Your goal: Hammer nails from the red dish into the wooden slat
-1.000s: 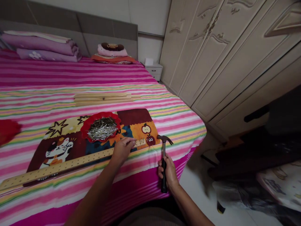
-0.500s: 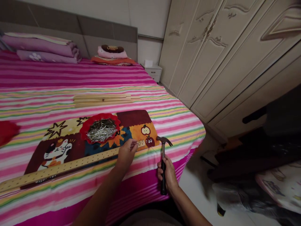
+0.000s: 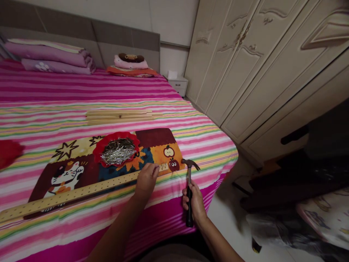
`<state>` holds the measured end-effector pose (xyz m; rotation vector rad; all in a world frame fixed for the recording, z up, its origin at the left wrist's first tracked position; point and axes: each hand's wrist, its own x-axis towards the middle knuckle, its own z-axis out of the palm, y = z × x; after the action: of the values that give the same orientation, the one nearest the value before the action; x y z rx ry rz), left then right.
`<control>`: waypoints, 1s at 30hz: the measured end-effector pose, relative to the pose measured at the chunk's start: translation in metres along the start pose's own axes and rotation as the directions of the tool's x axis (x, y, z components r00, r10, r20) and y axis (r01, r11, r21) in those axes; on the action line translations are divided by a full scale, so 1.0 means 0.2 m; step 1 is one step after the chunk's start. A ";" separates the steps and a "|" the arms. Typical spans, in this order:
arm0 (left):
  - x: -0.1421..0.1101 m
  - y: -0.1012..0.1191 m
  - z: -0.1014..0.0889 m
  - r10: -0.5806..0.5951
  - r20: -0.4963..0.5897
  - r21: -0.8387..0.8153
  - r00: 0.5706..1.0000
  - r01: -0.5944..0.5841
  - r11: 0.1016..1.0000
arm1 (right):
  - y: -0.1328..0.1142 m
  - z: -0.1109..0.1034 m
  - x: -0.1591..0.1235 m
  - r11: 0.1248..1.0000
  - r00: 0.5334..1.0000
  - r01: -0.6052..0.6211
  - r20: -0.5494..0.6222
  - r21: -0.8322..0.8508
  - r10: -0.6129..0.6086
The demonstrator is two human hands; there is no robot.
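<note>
Board (image 3: 95,187): flat pale wood, rows of holes, slanting along near edge of mat (image 3: 156,136) to left edge of view; nails (image 3: 164,166) jutting near right end. Left hand (image 3: 147,178) over that part, fingers curled in; cannot tell whether holding anything. Right hand (image 3: 196,202) wrapped around hammer (image 3: 189,177), handle black, metal head just right of mat. Scalloped red bowl (image 3: 98,146) of shiny loose nails (image 3: 118,151) on mat. Striped cloth (image 3: 188,125) between mat and slats (image 3: 120,116), and from hammer out to rounded edge of bed (image 3: 233,153).
</note>
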<state>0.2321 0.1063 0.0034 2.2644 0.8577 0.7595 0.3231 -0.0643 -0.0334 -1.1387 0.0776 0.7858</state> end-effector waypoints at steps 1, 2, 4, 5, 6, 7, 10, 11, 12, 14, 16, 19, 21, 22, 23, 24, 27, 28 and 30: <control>0.00 0.00 0.00 0.001 -0.009 -0.011 1.000 -0.001 1.000 | 0.00 0.00 0.00 1.000 1.000 0.003 -0.002 -0.005 -0.003; 0.00 -0.01 0.00 0.003 -0.020 -0.021 1.000 -0.003 1.000 | 0.00 0.01 0.00 1.000 1.000 0.007 -0.004 -0.011 -0.007; 0.00 -0.03 0.01 0.012 -0.043 -0.038 0.999 -0.013 0.999 | 0.01 0.01 -0.01 1.000 1.000 0.015 -0.008 -0.023 -0.015; -0.01 -0.03 0.02 0.019 -0.055 -0.043 0.998 -0.022 0.999 | 0.01 0.02 -0.02 0.999 1.000 0.024 -0.009 -0.040 -0.025; -0.01 -0.04 0.03 0.029 -0.066 -0.046 0.997 -0.032 0.998 | 0.01 0.02 -0.04 0.997 0.999 0.040 -0.009 -0.067 -0.041; -0.01 -0.05 0.03 0.039 -0.075 -0.047 0.996 -0.043 0.998 | 0.00 0.02 -0.06 0.993 0.998 0.061 -0.008 -0.105 -0.062; -0.02 -0.07 0.04 0.064 -0.075 -0.047 0.995 -0.068 0.997 | -0.08 0.03 -0.13 0.943 0.990 0.142 0.032 -0.302 -0.139; -0.02 -0.07 0.04 0.068 -0.071 -0.045 0.995 -0.072 0.996 | -0.12 0.04 -0.16 0.903 0.981 0.192 0.071 -0.385 -0.179; -0.02 -0.07 0.05 0.070 -0.066 -0.041 0.995 -0.073 0.996 | -0.17 0.05 -0.18 0.840 0.964 0.265 0.131 -0.473 -0.230; -0.03 -0.07 0.05 0.073 -0.059 -0.034 0.996 -0.075 0.997 | -0.28 0.07 -0.22 0.631 0.886 0.465 0.322 -0.622 -0.334; -0.03 -0.07 0.05 0.084 -0.059 -0.030 0.995 -0.086 0.996 | -0.37 0.11 -0.24 0.401 0.791 0.612 0.519 -0.682 -0.325; -0.04 -0.07 0.05 0.105 -0.071 -0.026 0.992 -0.107 0.994 | -0.45 0.16 -0.26 0.201 0.730 0.683 0.661 -0.702 -0.175; -0.04 -0.07 0.05 0.107 -0.078 -0.022 0.991 -0.109 0.994 | -0.46 0.18 -0.26 0.126 0.731 0.683 0.673 -0.720 -0.116; -0.04 -0.07 0.05 0.108 -0.079 -0.023 0.991 -0.110 0.994 | -0.46 0.18 -0.26 0.094 0.735 0.678 0.670 -0.729 -0.108; -0.05 -0.08 0.05 0.109 -0.079 -0.026 0.991 -0.111 0.993 | -0.46 0.19 -0.27 0.066 0.739 0.673 0.665 -0.737 -0.107; -0.05 -0.08 0.05 0.110 -0.078 -0.031 0.991 -0.113 0.993 | -0.45 0.19 -0.27 0.044 0.742 0.668 0.661 -0.743 -0.111; -0.05 -0.08 0.05 0.116 -0.077 -0.047 0.990 -0.120 0.992 | -0.44 0.20 -0.28 0.024 0.738 0.670 0.662 -0.742 -0.133; -0.05 -0.09 0.06 0.116 -0.076 -0.046 0.990 -0.120 0.992 | -0.44 0.20 -0.28 0.026 0.734 0.674 0.664 -0.739 -0.142; -0.05 -0.09 0.06 0.115 -0.071 -0.027 0.991 -0.117 0.993 | -0.44 0.20 -0.29 0.030 0.732 0.676 0.665 -0.737 -0.146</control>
<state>0.2272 0.1066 -0.0192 2.2872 0.7451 0.9030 0.3202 -0.0771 0.0777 -2.0520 -1.3770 0.3979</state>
